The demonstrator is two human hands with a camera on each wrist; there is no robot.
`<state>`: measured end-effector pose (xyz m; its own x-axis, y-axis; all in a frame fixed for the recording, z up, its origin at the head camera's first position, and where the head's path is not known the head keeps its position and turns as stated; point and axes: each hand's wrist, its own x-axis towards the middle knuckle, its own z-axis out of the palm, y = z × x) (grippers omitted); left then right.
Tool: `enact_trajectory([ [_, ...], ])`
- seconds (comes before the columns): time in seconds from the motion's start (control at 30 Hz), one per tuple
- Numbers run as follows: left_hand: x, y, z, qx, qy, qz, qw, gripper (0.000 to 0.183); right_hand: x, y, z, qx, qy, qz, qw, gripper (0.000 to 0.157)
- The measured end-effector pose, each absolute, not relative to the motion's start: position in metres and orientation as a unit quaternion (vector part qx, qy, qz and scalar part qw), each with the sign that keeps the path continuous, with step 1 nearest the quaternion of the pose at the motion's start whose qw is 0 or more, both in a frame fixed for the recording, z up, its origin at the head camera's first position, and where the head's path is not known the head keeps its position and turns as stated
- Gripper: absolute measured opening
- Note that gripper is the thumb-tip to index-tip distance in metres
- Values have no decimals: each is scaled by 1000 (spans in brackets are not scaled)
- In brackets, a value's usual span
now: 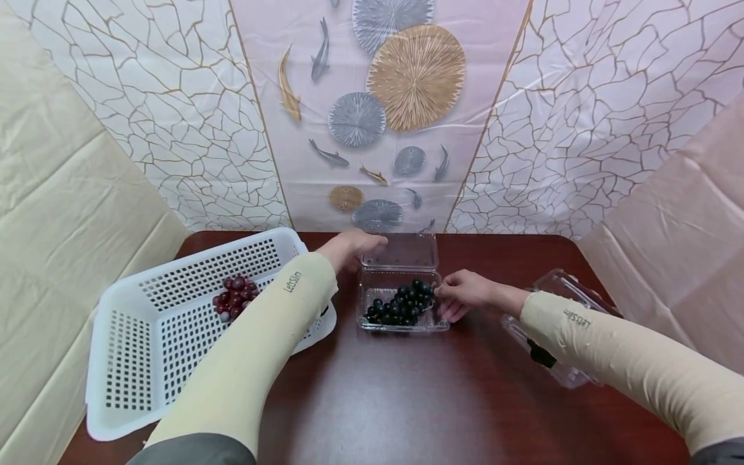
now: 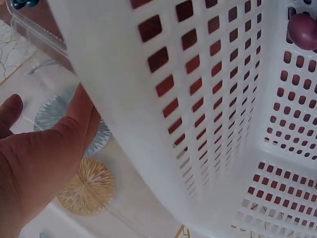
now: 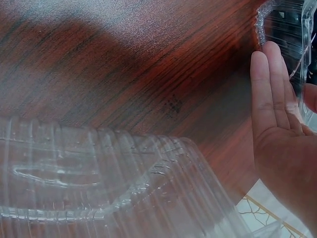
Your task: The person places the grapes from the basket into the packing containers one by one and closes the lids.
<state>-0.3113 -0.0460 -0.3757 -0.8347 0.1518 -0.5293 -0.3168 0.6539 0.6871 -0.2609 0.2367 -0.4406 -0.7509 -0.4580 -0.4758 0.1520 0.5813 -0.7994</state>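
Note:
A clear plastic clamshell box [image 1: 401, 328] sits at the middle of the table, its lid [image 1: 401, 252] raised at the back. Inside lies a bunch of dark grapes [image 1: 401, 305]. My left hand [image 1: 361, 245] is at the lid's left edge, thumb reaching over it; its fingers look extended in the left wrist view. My right hand [image 1: 465, 294] holds the box's right side near the grapes. In the right wrist view its fingers [image 3: 265, 94] lie along the outer wall, with the thumb [image 3: 311, 96] across the rim.
A white perforated basket [image 1: 130, 290] stands at the left under my left forearm, with red grapes [image 1: 237, 297] in it. Another clear plastic box [image 1: 566, 284] lies open at the right, partly hidden by my right forearm. A patterned cloth backdrop [image 1: 372, 181] rises behind the table.

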Motion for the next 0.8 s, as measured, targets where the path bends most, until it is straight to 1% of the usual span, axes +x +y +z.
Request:
enact_trajectory([
  [0.27,-308,-50,-371,-56,860,443,248,69,-261,236,-442,-89,820,-453,339,25],
  [0.4,-306,-54,-370,-51,873,439,207,63,-260,236,-441,-85,821,-454,335,25],
  [0.57,-303,-59,-370,-17,893,417,168,52,-260,235,-441,-80,821,-457,333,25],
  [0.8,-299,-66,-357,48,899,419,116,51,-260,236,-441,-78,817,-461,338,26],
])
